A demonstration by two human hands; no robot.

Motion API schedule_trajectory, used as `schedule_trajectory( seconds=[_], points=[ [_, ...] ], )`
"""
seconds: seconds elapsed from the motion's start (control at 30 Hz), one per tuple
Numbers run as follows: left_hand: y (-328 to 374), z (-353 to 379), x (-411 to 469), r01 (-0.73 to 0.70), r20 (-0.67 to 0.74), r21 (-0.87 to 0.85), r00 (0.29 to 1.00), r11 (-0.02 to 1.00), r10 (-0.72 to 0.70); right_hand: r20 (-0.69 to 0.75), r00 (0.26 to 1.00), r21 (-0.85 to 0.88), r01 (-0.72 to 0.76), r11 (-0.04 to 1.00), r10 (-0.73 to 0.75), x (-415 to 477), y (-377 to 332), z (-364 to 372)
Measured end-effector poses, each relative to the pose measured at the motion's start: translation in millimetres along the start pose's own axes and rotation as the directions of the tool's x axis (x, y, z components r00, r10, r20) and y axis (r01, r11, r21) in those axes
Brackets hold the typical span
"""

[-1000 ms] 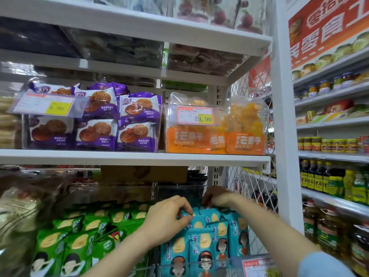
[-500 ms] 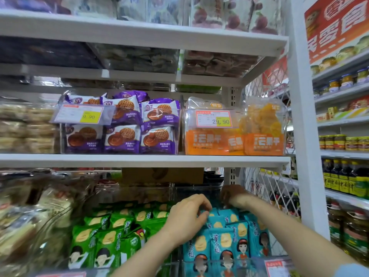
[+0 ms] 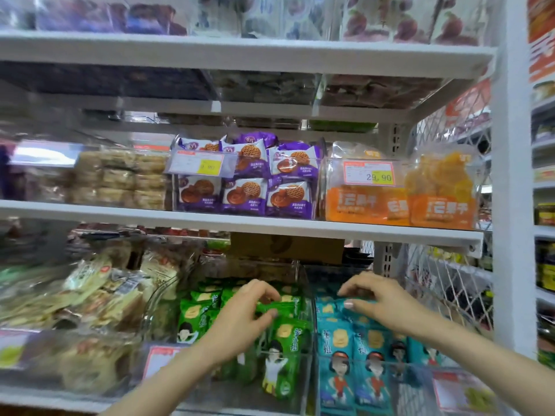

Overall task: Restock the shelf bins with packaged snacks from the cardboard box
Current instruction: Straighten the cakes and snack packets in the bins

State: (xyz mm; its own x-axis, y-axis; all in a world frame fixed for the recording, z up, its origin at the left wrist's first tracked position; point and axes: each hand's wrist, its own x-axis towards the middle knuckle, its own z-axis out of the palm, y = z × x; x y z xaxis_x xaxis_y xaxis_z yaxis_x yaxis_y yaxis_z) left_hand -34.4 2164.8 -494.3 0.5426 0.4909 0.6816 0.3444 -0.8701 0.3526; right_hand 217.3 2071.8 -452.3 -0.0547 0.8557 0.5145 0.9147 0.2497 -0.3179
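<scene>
Green snack packets (image 3: 282, 349) stand in a clear bin (image 3: 228, 394) on the lower shelf. My left hand (image 3: 240, 322) reaches over them, its fingers and thumb curled round the top of one green packet. Blue snack packets (image 3: 339, 382) fill the clear bin (image 3: 414, 391) to the right. There my right hand (image 3: 381, 304) pinches the upper edge of a blue packet near the back. A piece of brown cardboard (image 3: 288, 247) shows behind the bins, under the shelf board.
The white shelf board (image 3: 240, 223) hangs low over both hands. On it stand purple biscuit packs (image 3: 246, 187) and orange dried-fruit bags (image 3: 399, 199). Pale wrapped snacks (image 3: 90, 295) fill the bin at left. A white upright (image 3: 510, 205) and wire mesh (image 3: 444, 283) close the right side.
My left hand has moved left, from the blue packets to the green ones. My right hand has come forward from the back of the blue bin. The view has swung left.
</scene>
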Motion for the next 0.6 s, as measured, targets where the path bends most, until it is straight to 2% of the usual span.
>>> schedule_trajectory(
  seconds=[0.13,0.27,0.37,0.47,0.6],
  points=[
    [-38.1,-31.6,-5.0,0.202,0.104,0.096,0.972,0.975,-0.212,0.01,0.997,0.06,0.071,0.996,-0.071,14.5,-28.1,18.4],
    [-55.3,-35.1,-0.3,0.264,0.184,0.125,0.941,0.956,-0.283,0.091,0.992,0.003,0.087,0.996,-0.087,49.9,-42.8,45.1],
    [-53.7,-29.2,11.5,0.237,0.275,0.253,0.912,0.938,-0.305,0.236,0.971,-0.146,0.059,0.987,-0.023,75.5,-51.0,57.4],
    [-51.1,-21.8,25.5,0.146,0.334,0.4,0.896,0.905,-0.292,0.396,0.912,-0.239,-0.01,0.971,0.107,86.4,-57.9,57.9],
    [-58.1,-13.5,30.9,0.134,0.334,0.417,0.898,0.899,-0.288,0.509,0.842,-0.308,-0.019,0.951,0.181,86.2,-61.5,55.6]
  ],
)
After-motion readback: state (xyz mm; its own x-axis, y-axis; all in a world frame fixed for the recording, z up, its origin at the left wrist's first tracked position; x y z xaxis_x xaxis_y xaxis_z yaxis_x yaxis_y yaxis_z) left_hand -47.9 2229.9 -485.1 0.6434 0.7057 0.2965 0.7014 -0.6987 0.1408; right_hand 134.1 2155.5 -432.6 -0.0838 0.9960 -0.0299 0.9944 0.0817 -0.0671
